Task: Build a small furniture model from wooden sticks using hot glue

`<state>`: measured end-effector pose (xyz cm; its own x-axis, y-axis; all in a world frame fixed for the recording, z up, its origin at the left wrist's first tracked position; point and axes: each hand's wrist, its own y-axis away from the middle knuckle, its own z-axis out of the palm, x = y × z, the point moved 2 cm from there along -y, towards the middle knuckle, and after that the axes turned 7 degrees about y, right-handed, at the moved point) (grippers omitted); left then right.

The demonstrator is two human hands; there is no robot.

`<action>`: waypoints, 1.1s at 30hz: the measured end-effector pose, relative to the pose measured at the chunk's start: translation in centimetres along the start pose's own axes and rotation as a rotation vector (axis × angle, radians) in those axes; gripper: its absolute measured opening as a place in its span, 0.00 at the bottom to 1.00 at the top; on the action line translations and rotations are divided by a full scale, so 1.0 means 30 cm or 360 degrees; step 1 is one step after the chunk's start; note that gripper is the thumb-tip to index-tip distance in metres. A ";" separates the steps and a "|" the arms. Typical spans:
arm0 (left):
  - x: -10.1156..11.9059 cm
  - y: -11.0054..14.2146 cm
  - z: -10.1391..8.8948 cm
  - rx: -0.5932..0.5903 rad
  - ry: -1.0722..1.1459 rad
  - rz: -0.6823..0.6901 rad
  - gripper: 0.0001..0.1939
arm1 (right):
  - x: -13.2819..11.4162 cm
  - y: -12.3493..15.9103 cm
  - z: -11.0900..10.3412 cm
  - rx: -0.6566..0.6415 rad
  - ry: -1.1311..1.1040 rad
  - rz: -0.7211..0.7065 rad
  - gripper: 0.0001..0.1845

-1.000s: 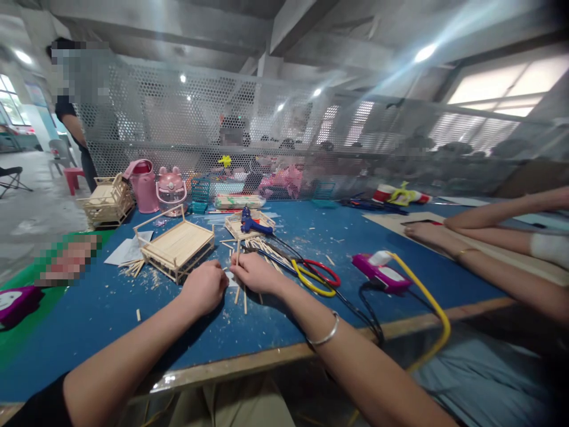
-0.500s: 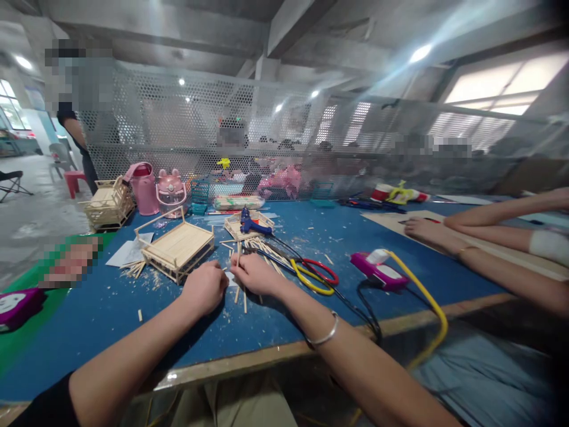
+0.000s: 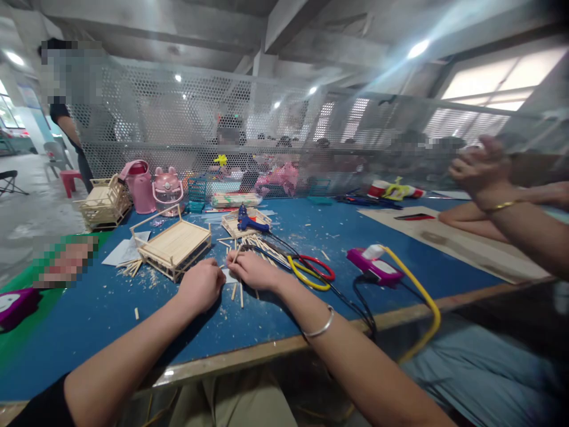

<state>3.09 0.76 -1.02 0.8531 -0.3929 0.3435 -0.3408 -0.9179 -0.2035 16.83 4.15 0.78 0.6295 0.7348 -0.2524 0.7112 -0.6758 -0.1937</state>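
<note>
My right hand point(image 3: 252, 270) is closed on a thin wooden stick point(image 3: 237, 254), which slants up out of the fingers. Close by on the left, my left hand point(image 3: 203, 283) has its fingers curled in a pinch; what they hold, if anything, is hidden. A small white paper point(image 3: 230, 276) lies between the two hands. Beyond my left hand stands a small wooden-stick frame point(image 3: 176, 242) with a flat slatted deck and raised rails. A blue glue gun point(image 3: 251, 221) rests on a smaller stick tray point(image 3: 229, 225). Loose sticks point(image 3: 262, 248) lie scattered behind my right hand.
Pliers with red and yellow handles point(image 3: 313, 276) lie right of my hand, near black cables. A purple power socket point(image 3: 374, 267) has a yellow cord. Pink bottles point(image 3: 168, 193) and a stacked stick model point(image 3: 104, 204) stand at back left. A co-worker's raised hand point(image 3: 482, 169) is at right.
The stick in my right hand has tipped from upright to a slant. My hands stay close together. The co-worker at right has lifted a hand off the table. The view has shifted slightly.
</note>
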 end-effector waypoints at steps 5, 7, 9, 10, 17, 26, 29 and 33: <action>0.001 -0.001 -0.002 -0.0026 0.0000 -0.0013 0.15 | 0.009 -0.010 -0.006 -0.0087 -0.0215 0.0072 0.08; 0.001 -0.003 -0.002 -0.0036 -0.0010 -0.0027 0.14 | 0.014 -0.019 -0.001 -0.0086 -0.0323 0.0163 0.07; 0.000 -0.005 0.000 -0.0034 -0.0028 -0.0040 0.14 | 0.018 -0.027 0.002 -0.0032 -0.0329 0.0231 0.08; -0.001 -0.006 0.002 -0.0026 -0.0035 -0.0044 0.14 | 0.018 -0.030 0.004 -0.0025 -0.0307 0.0242 0.08; -0.005 -0.007 0.009 -0.0005 -0.0047 -0.0018 0.14 | 0.009 -0.027 0.004 -0.0002 -0.0108 0.0151 0.11; -0.001 -0.004 0.006 -0.0006 -0.0057 -0.0016 0.13 | 0.037 -0.030 0.010 0.0064 -0.0279 0.0288 0.08; -0.002 -0.004 0.007 0.0002 -0.0050 -0.0018 0.14 | 0.039 -0.032 0.018 0.0044 -0.0288 0.0288 0.08; -0.005 -0.005 0.007 0.0012 -0.0038 -0.0014 0.13 | 0.033 -0.043 0.024 0.0217 -0.0099 0.0461 0.11</action>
<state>3.09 0.97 -1.24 0.8654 -0.3829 0.3232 -0.3300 -0.9209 -0.2075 16.32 5.71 0.11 0.7761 0.5088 -0.3725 0.4542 -0.8608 -0.2297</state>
